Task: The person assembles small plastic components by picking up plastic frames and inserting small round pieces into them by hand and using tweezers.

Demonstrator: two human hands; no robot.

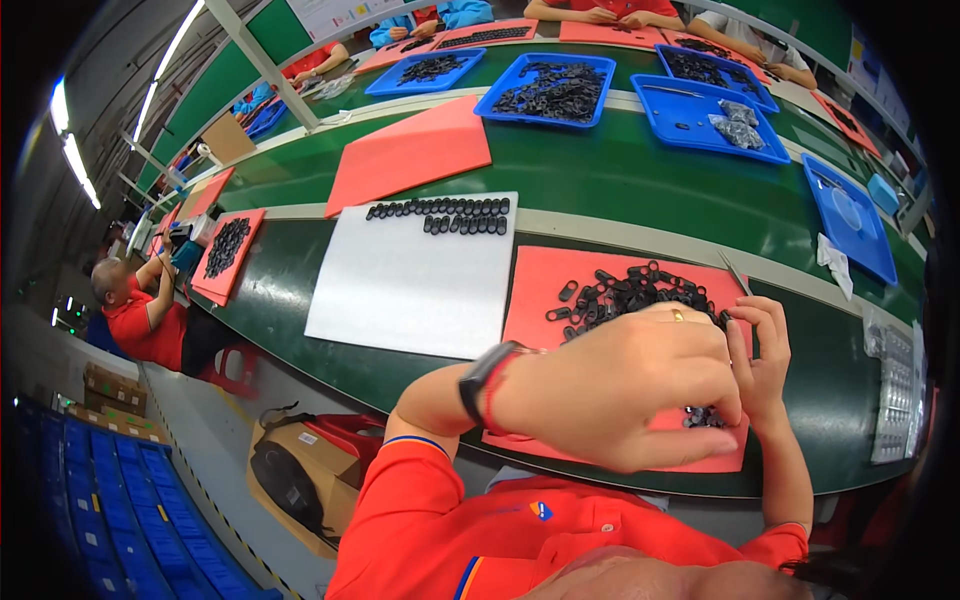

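Observation:
My left hand (640, 390), with a dark wristband, reaches over the pink foam mat (530, 285). Its fingers are bent and closed; what they hold, if anything, is hidden. Just right of it my right hand (765, 350) has its fingers curled in, meeting the left one; anything between them cannot be made out. Beyond the hands lies a loose pile of small black oval plastic parts (625, 292), each with a hole. Some small shiny pieces (704, 416) show beneath the left hand. Pointed metal tweezers (735, 272) lie against the right hand; whether it grips them is unclear.
Left of the mat, a white foam sheet (410, 290) carries rows of black parts (440, 208). Blue trays (492, 108) of parts stand across the green bench, near another pink sheet (410, 155). Clear packaging (897, 390) lies right. Co-workers sit opposite and left.

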